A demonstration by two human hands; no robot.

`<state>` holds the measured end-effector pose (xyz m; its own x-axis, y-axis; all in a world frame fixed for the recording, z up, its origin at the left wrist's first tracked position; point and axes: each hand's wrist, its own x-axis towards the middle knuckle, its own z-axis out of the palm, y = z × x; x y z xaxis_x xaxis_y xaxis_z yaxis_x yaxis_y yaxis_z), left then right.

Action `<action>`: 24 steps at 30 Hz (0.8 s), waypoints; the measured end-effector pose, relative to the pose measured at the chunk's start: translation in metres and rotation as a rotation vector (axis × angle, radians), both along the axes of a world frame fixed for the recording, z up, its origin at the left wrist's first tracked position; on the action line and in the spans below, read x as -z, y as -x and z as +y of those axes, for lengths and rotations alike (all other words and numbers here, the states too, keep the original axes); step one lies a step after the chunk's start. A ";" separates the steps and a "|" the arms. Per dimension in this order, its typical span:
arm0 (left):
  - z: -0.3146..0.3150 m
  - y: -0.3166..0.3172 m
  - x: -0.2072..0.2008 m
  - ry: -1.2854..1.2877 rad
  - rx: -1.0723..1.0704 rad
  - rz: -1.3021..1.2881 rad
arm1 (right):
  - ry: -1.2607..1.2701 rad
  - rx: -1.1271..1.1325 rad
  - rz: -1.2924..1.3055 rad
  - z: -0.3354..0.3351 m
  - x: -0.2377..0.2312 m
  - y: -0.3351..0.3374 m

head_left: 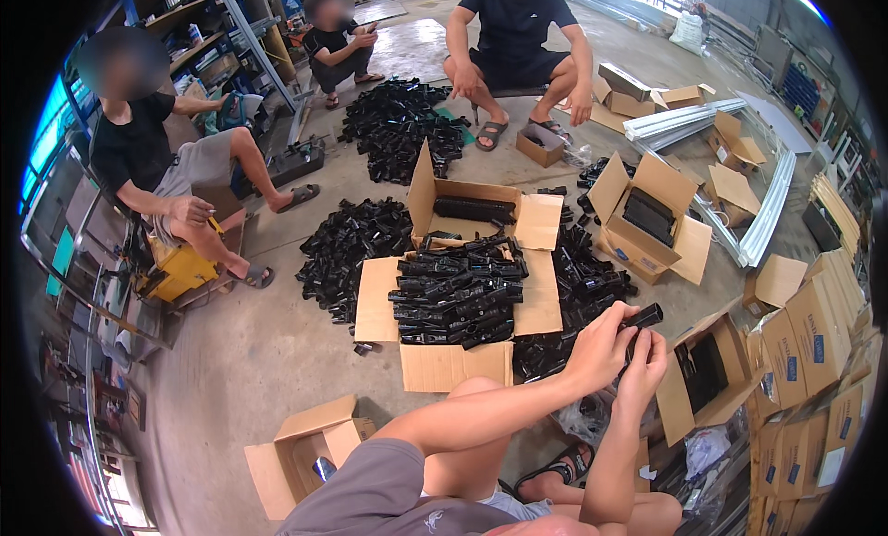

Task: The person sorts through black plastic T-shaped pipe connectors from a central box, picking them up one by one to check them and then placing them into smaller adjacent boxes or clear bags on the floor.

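A short black tubular part (653, 315) is held up to the right of the middle, its round end pointing away. My left hand (599, 340) reaches across and closes its fingers on the part from the left. Just beside it, my right hand (644, 364) has its fingers closed around the part's lower end, which the fingers partly hide. Left of my hands, an open cardboard box (457, 367) is heaped with similar black parts (453, 300). Beneath and beyond my hands, more loose black parts (585, 282) lie piled on the floor.
Open boxes holding black parts stand behind (536, 223), at right (640, 256) and near right (680, 416). An open box (338, 439) sits near left. Cartons (791, 346) stack along the right. Black piles (356, 254) cover floor patches. Three people sit or squat across from me.
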<state>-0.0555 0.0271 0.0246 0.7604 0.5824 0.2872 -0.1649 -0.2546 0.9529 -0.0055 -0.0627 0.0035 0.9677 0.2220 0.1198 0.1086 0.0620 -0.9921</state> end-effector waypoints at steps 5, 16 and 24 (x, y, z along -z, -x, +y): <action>-0.001 0.000 -0.003 0.012 0.049 0.023 | -0.099 0.103 -0.080 0.009 -0.007 0.010; -0.005 -0.002 -0.001 -0.020 0.028 -0.016 | 0.031 0.096 -0.031 -0.002 0.006 0.005; 0.000 0.004 0.006 0.015 0.073 0.050 | 0.344 0.076 -0.174 -0.009 0.018 0.006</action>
<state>-0.0594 0.0274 0.0182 0.8141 0.5290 0.2396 -0.1344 -0.2298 0.9639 -0.0115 -0.0714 -0.0144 0.9546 0.2062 0.2149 0.2687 -0.2854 -0.9200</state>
